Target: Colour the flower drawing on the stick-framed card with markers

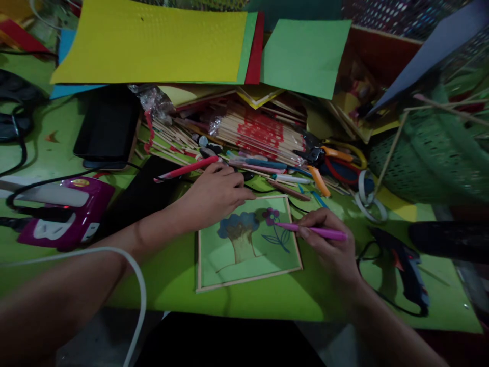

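Observation:
A green card (214, 260) edged with thin wooden sticks lies on the table, showing a drawn tree with a brown trunk and a blue crown, and a purple flower with a blue-outlined stem and leaves. In my right hand (330, 244) is a pink-purple felt-tip pen (328, 233), its tip at the flower beside the petals. My left hand (219, 193) rests over the card's upper edge, fingers loosely spread and seemingly holding nothing. Just beyond its fingertips lies a red-pink craft knife or pen (187, 169); its exact kind is unclear.
Behind the card spread pens, wooden sticks in red-patterned wrap (260, 132) and orange-handled pliers (317, 155). Coloured paper (160, 43) leans at the back. A glue gun (408, 275) and green basket (431, 153) stand right; a purple power strip (72, 214) and white cable (139, 285) are left.

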### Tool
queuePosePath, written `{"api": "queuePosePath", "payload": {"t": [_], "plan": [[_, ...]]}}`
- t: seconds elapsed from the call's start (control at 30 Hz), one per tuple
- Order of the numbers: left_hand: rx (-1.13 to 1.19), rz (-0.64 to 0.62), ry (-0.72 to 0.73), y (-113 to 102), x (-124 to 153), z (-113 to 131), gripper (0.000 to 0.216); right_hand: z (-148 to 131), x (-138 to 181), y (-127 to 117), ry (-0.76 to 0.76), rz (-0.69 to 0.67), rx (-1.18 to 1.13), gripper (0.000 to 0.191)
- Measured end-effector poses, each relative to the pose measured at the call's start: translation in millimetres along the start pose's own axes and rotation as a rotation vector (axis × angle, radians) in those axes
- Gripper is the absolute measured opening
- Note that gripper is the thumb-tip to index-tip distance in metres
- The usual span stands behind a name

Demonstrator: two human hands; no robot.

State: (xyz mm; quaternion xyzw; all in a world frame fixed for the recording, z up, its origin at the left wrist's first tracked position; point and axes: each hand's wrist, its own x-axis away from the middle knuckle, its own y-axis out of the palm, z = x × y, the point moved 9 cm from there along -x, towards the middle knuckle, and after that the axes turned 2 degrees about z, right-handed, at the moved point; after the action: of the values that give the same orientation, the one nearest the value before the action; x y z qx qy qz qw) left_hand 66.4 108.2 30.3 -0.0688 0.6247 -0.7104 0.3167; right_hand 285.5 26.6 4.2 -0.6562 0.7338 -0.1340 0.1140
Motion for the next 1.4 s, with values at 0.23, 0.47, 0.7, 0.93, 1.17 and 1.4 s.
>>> {"api": "queuePosePath", "payload": {"t": [0.23, 0.47, 0.7, 0.93, 1.17, 1.4], "plan": [[-0.009, 0.016, 0.011, -0.6, 0.6, 0.2, 0.027, 2.1, -1.3, -2.2, -0.002, 0.033, 0.026, 0.009], [-0.014, 0.018, 0.017, 0.0, 1.0, -0.7, 0.025, 5.7, -0.9, -1.3, -0.001, 0.031, -0.024, 0.008], [-0.026, 0.004, 0.014, -1.1, 0.4, 0.2, 0.025, 2.0, -2.9, 0.7, -0.020, 0.015, -0.047, 0.007], [-0.017, -0.010, 0.016, -0.9, -0.7, -0.1, 0.026, -4.6, -5.1, -1.3, -0.047, 0.042, -0.015, 0.008], [-0.013, -0.022, 0.005, 0.3, -0.2, -0.8, 0.026, -7.4, -5.8, -1.7, -0.091, 0.047, 0.000, 0.010], [-0.013, -0.021, 0.008, -1.2, -0.1, -0.5, 0.026, -10.3, -7.7, -1.2, -0.110, 0.061, 0.008, 0.011]]}}
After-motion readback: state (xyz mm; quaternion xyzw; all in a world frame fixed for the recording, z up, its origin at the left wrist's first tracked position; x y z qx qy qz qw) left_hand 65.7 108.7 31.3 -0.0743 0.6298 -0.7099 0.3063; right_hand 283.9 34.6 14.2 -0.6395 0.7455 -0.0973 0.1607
